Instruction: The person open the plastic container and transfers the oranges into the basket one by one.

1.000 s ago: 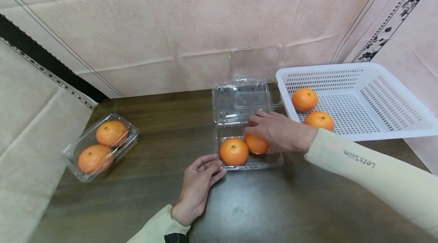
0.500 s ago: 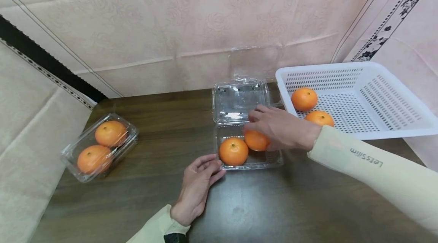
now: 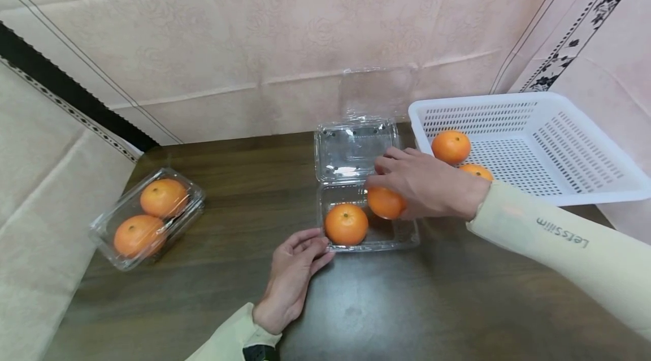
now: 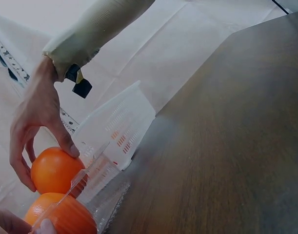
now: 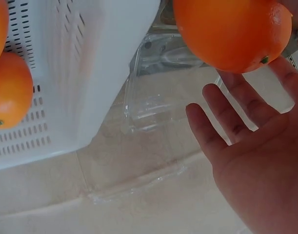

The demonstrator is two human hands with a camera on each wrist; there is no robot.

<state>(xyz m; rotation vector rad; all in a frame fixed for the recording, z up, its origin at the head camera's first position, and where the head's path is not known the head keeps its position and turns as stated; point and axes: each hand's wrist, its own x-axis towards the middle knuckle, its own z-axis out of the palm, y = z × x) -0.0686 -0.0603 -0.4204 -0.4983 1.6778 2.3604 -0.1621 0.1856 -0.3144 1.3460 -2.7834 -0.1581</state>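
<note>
Sitting at the left end of the counter, a closed box of clear plastic holds two oranges side by side. Next along, the person's left hand pinches the near left corner of an open box, thumb and fingers nearly together on the rim. That box's lid is folded back, away from the person. One resting orange sits in the left part of the base with no fingers on it.

Just to its right comes the held orange, with the right hand spread about as wide as the fruit, thumb on one side and fingers round the other. Over the last second this orange has shifted a little up and to the right, away from its neighbour, while the left hand has stayed put. I'd judge from that that its place isn't settled, so the box can't be shut. Whether it touches the base I can't tell.

Farthest right, the white basket holds two loose oranges, the nearer one partly hidden by the right arm.
</note>
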